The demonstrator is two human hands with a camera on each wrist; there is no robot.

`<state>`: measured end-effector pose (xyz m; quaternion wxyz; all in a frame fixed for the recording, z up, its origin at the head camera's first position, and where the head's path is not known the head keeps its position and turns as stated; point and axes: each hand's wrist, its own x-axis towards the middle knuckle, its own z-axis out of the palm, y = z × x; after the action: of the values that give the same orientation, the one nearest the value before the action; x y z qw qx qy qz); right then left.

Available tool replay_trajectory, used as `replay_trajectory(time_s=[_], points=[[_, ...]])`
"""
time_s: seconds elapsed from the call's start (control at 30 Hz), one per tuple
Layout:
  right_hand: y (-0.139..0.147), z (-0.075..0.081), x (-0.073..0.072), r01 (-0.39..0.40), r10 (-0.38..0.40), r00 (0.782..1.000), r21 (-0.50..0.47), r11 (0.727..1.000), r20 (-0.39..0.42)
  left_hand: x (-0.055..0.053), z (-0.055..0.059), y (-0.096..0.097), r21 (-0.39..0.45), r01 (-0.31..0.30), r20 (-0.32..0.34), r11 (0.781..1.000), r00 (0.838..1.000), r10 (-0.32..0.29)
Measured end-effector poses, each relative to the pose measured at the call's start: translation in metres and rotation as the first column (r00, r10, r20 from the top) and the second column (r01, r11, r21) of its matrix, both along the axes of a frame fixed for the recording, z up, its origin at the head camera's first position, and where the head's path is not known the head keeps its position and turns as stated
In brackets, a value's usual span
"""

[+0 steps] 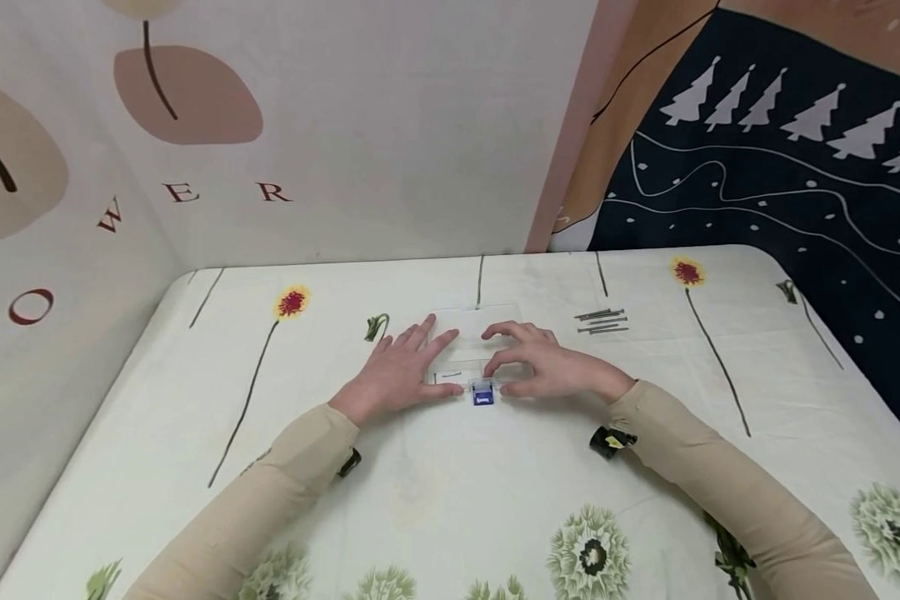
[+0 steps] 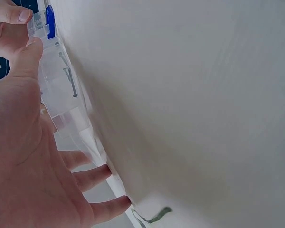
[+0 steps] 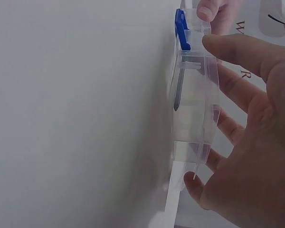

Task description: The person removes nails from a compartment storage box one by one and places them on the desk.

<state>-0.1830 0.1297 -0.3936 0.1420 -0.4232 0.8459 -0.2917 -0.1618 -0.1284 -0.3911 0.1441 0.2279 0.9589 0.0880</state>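
Note:
A clear plastic box (image 1: 474, 333) with a blue latch (image 1: 483, 393) at its front lies on the table between both hands. Inside it, slim grey nails (image 2: 70, 80) show through the wall; a dark nail (image 3: 179, 85) is visible near the latch from the right. My left hand (image 1: 403, 367) spreads its fingers along the left side, its thumb at the front edge beside the latch. Over the right part arches my right hand (image 1: 543, 360), fingers apart and slightly bent, thumb near the latch. Whether every fingertip touches the plastic is unclear.
Several loose nails (image 1: 603, 322) lie on the table to the right of the box. A white flower-patterned cloth (image 1: 420, 483) covers the table. Behind it hangs a light printed curtain (image 1: 390, 167), with a dark tree-patterned cloth (image 1: 765, 179) at the right.

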Motion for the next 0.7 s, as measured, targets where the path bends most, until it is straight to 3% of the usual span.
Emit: replay_trajectory(time_s=[0.7], points=[[-0.0027, 0.0054, -0.0019, -0.027, 0.034, 0.997, 0.093, 0.995, -0.073, 0.0013, 0.0006, 0.0, -0.002, 0.002, 0.0, 1.0, 1.0, -0.002]])
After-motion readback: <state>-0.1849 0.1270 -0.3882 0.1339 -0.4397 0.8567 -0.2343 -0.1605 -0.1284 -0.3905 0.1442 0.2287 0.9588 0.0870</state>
